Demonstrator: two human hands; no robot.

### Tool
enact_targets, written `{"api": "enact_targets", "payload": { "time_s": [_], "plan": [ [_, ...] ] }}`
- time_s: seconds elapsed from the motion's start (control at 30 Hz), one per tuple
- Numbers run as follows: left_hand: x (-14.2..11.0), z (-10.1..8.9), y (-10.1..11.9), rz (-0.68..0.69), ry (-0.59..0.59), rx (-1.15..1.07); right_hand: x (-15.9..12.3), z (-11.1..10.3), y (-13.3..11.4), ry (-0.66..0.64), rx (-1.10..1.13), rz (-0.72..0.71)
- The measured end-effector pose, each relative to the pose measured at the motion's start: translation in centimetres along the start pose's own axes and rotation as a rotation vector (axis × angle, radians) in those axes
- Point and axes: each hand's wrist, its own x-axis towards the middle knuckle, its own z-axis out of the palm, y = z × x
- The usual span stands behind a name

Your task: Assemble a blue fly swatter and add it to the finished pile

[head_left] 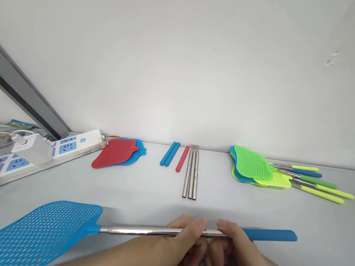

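A blue fly swatter [38, 223] lies across my view, its mesh head at the lower left and its blue handle grip [271, 235] pointing right. Between them runs a shiny metal rod [140, 229]. My left hand [179, 248] is closed around the rod near its middle, thumb on top. Close beside it, my right hand [235, 254] grips the rod just short of the blue handle, thumb also on top. The fingers of both hands curl below the rod, nearly touching each other.
Behind lie a red swatter head [115, 152] on a blue one, two blue grips [170, 154], a red grip [182, 159] and three metal rods [192, 173]. Several assembled swatters [253, 164] are stacked right. A power strip [67, 148] runs along the left; a wall [188, 63] stands behind.
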Motion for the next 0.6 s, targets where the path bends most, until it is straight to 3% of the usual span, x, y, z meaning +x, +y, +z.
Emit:
{"api": "enact_targets", "payload": {
  "time_s": [0.17,0.33,0.4,0.53,0.6],
  "plan": [
    [0.3,0.0,0.6,0.092,0.059,-0.082,0.0,0.2,-1.2,0.026,0.028,-0.03],
    [0.9,-0.2,0.4,0.172,0.087,-0.236,0.1,0.5,-3.4,0.263,-0.044,-0.129],
    [1.1,-0.5,0.1,0.206,0.116,-0.301,0.0,0.5,-4.1,0.29,-0.079,-0.15],
    [0.7,-1.2,0.6,0.42,0.471,-0.434,-0.4,0.3,-4.8,0.309,-0.081,-0.194],
    [0.3,-1.3,1.5,0.541,0.559,-0.548,-0.4,0.2,-4.8,0.297,-0.088,-0.215]
  ]
}}
